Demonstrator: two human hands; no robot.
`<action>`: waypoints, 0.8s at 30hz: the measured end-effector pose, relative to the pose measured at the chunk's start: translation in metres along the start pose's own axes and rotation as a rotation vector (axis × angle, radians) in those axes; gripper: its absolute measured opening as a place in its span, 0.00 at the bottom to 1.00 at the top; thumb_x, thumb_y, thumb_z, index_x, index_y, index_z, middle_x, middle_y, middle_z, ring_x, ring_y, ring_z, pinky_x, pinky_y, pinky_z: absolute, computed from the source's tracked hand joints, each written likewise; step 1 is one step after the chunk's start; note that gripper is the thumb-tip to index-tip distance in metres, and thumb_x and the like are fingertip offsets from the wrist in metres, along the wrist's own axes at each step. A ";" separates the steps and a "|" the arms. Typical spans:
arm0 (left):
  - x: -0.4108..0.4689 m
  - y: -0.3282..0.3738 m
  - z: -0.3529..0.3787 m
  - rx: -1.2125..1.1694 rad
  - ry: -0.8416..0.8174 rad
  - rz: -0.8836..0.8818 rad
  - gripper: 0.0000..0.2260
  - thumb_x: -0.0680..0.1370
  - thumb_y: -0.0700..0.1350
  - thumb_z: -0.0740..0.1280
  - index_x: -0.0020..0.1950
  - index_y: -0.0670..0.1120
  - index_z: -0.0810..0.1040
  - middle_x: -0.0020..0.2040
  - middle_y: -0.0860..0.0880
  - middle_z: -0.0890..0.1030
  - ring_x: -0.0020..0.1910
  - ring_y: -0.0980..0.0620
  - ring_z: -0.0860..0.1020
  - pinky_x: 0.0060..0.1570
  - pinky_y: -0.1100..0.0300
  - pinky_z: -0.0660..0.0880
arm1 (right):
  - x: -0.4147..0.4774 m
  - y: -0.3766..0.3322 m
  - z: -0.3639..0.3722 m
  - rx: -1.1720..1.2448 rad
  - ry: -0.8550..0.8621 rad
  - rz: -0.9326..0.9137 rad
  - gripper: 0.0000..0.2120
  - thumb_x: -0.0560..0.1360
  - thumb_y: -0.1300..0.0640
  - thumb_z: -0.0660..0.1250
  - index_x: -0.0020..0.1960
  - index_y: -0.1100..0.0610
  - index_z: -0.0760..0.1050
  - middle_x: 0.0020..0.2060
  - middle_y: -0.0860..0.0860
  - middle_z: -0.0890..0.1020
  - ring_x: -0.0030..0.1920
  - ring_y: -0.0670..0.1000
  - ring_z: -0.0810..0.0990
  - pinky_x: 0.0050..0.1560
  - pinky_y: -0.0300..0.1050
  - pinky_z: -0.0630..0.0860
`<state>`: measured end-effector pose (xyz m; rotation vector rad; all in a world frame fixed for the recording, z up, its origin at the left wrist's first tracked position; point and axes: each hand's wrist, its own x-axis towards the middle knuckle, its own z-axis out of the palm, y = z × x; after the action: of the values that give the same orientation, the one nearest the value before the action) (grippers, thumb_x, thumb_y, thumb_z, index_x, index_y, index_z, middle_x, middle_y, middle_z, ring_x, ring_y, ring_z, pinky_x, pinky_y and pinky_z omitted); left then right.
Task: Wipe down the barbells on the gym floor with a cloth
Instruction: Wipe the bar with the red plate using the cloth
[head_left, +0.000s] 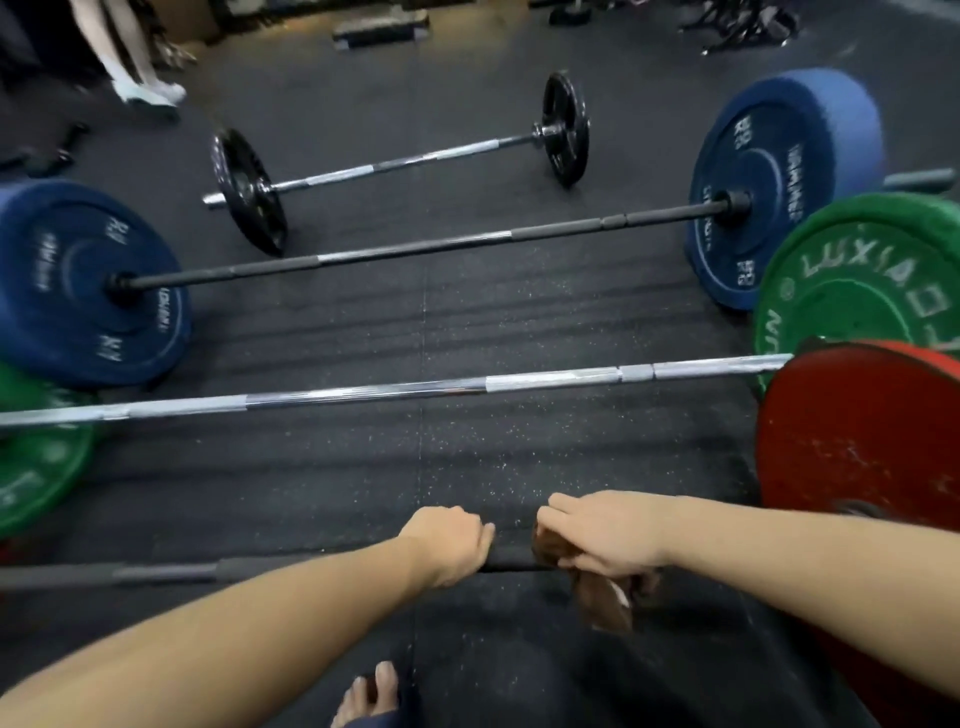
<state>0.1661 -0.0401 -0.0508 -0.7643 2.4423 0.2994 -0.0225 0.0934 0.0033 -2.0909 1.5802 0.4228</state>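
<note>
Obs.: four barbells lie roughly parallel on the rubber floor (467, 322). The work is on the nearest barbell (166, 573), a dark shaft carrying a red plate (857, 467) at its right end.

Left hand (452, 543): fingers curled over the shaft, clamped on bare bar just left of the cloth. It appears to be steadying the bar.

Right hand (602, 535): wrapped over a brown cloth (605, 605) bunched around the shaft. Loose folds hang below the palm on the near side. A short stretch of bare shaft shows between the two hands.

Step in hand (judgement): wiping the middle of this shaft; the other barbells are probably not yet done, though nothing here confirms it.

Method notes:
- Close the cloth fully round the bar so the underside is cleaned too.
- Draw it along the length in long passes and twist the wrist over the knurled sections, where grime likely lodges.
- Hold the bar firmly with the left hand; the plates could let it roll.
- Gather the hanging folds so they do not drag on the floor.
- Work right to the red plate, then left along the grey part of the shaft.

Remaining: chrome barbell (363, 392) with green plates (857, 291), black-shafted barbell (415, 252) with blue plates (88, 291), and a small barbell (405, 161) with black plates furthest off.

Also seen: a bare foot (371, 691) at the bottom edge.
</note>
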 end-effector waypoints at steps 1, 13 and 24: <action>-0.001 0.001 -0.004 -0.012 -0.047 -0.012 0.25 0.87 0.53 0.47 0.58 0.43 0.81 0.60 0.39 0.83 0.59 0.36 0.80 0.62 0.45 0.75 | -0.002 -0.003 0.001 0.000 0.000 0.010 0.19 0.84 0.47 0.61 0.68 0.59 0.64 0.60 0.58 0.70 0.52 0.64 0.78 0.47 0.54 0.69; 0.004 0.004 -0.008 0.042 -0.025 -0.009 0.24 0.87 0.53 0.49 0.54 0.42 0.81 0.57 0.40 0.83 0.56 0.38 0.81 0.57 0.49 0.75 | 0.002 -0.014 0.009 0.056 0.062 0.155 0.18 0.83 0.49 0.63 0.69 0.56 0.64 0.61 0.56 0.71 0.57 0.61 0.78 0.52 0.57 0.76; 0.003 0.003 0.004 0.127 0.131 0.026 0.24 0.87 0.52 0.49 0.50 0.46 0.82 0.53 0.42 0.85 0.52 0.38 0.83 0.48 0.51 0.72 | 0.002 -0.020 0.011 0.053 0.121 0.133 0.16 0.83 0.52 0.61 0.68 0.55 0.63 0.61 0.55 0.69 0.56 0.60 0.76 0.47 0.54 0.72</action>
<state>0.1645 -0.0378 -0.0554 -0.7177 2.5670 0.1055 -0.0024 0.1025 -0.0033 -2.0126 1.7873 0.3008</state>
